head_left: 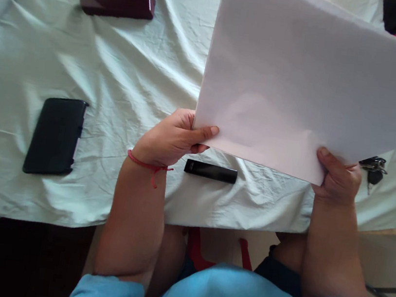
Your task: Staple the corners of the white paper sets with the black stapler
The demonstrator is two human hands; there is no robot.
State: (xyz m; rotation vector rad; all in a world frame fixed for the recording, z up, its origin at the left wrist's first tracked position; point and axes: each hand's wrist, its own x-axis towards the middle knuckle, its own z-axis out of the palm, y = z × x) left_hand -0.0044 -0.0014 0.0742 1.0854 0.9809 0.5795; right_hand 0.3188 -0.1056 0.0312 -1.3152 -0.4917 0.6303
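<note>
I watched the left hand [170,137] and right hand [341,179] pinch the near corners of the paper [302,84] over the cloth [137,81], sensible holds, I judged, for something light, bendy and easily creased, with a maroon box [120,6] beyond.

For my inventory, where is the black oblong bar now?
In the head view, the black oblong bar lies on the pale green cloth, just below the large white paper, nearer the left hand than the right hand.
</note>
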